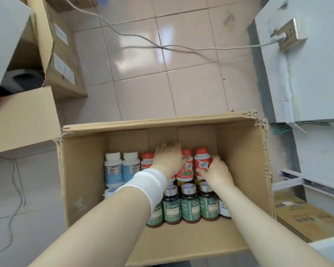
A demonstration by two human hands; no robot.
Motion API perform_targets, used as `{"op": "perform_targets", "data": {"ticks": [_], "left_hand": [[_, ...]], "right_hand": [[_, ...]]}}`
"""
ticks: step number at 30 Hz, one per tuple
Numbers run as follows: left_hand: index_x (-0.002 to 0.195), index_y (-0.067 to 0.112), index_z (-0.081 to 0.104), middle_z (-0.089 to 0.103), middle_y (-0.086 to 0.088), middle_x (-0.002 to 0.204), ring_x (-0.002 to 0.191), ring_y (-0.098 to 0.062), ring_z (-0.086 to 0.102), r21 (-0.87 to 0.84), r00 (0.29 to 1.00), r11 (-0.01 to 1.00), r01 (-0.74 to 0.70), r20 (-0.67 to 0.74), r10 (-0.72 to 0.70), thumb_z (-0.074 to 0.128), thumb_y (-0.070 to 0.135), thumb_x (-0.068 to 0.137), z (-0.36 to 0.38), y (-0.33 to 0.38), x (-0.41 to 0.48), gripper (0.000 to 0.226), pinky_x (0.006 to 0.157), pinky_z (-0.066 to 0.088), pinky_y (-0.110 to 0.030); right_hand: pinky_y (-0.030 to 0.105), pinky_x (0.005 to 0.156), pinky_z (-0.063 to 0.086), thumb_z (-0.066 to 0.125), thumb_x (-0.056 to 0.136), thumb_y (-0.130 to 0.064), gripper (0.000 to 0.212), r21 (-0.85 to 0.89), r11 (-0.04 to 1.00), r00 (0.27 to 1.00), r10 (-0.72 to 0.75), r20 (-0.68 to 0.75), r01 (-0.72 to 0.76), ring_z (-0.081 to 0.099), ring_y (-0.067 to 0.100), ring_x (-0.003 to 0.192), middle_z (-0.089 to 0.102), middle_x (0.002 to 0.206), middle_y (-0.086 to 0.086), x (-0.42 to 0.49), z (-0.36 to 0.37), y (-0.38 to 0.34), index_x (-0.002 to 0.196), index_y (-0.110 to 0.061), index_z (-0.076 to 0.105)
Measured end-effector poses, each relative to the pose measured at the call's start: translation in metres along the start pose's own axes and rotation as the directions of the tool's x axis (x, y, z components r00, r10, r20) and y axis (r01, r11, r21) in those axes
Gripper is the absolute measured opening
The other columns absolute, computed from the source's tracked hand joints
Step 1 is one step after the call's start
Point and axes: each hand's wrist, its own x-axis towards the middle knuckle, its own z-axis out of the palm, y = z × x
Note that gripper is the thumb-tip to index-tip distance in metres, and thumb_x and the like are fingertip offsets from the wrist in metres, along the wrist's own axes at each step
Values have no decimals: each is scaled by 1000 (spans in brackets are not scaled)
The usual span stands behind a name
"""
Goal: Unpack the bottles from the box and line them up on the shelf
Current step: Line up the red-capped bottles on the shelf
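I record an open corrugated cardboard box with torn rims on the glossy tiled floor, holding upright cylindrical bottles. My left hand cups over a red-capped bottle, hiding most of it. My right hand pinches another red-capped bottle's label.

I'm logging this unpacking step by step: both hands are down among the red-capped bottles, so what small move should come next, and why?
Probably lift the rightmost red-capped bottle straight up. The right hand already wraps its side, and the space above it in the cardboard box is open. The left hand covers neighbouring red-capped bottles, so its grip is unclear.
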Motion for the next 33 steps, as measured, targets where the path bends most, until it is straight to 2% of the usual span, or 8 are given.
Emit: {"op": "perform_targets", "data": {"ticks": [8,13,17,21,23,25,27,33], "left_hand": [[124,11,57,60,-10,125,117,-31,53,-131,1000,991,27,20,-24,55,51,87,-5,4,16,55,96,45,-37],[133,13,48,57,-10,131,121,-29,51,-280,997,958,-56,-65,39,58,42,89,-16,6,-10,53,98,43,-35],[128,14,52,59,-5,126,117,-19,54,-457,964,867,-196,-250,86,66,29,86,-45,6,-64,46,95,40,-26],[120,16,53,58,1,118,101,-10,58,-614,934,719,-324,-326,143,67,21,86,-75,5,-133,37,88,49,-21],[116,18,50,57,3,115,99,-7,57,-629,913,671,-392,-356,200,67,19,86,-87,7,-172,34,81,49,-13],[111,19,48,57,6,111,99,-7,58,-629,878,618,-473,-397,268,67,17,85,-95,9,-215,32,81,50,-16],[109,19,47,57,11,108,100,-6,59,-603,838,583,-544,-425,342,68,15,85,-100,11,-259,32,85,51,-19],[111,19,47,60,5,108,100,-11,61,-542,725,488,-685,-436,533,65,15,87,-108,30,-391,30,77,53,-20]], "right_hand": [[36,88,46,71,80,-30,51,42,999,1000,-4,-10,5,57,34,111,56,121,18,11,0,6,117,-2,52],[33,83,45,74,76,-33,46,86,993,993,-74,-89,82,59,33,104,60,114,18,-13,-15,15,110,-4,62],[30,88,41,76,75,-31,55,179,971,974,-122,-188,157,55,29,110,56,120,14,-61,-40,20,121,-7,59],[25,88,36,77,73,-32,62,329,925,963,-115,-244,193,53,25,112,51,121,11,-131,-63,27,126,-8,54],[29,92,42,79,71,-31,60,467,863,963,-77,-258,194,56,23,108,55,120,9,-174,-67,34,123,-10,56],[32,89,46,79,72,-29,54,595,770,958,-69,-279,229,58,19,100,60,111,3,-228,-65,41,118,-13,57],[28,84,43,76,75,-22,43,702,655,947,-72,-312,281,56,15,93,59,101,-1,-285,-53,50,112,-17,55],[38,99,45,73,77,-11,35,846,364,904,25,-426,389,62,20,102,66,107,5,-425,-9,80,108,-15,57]]}}
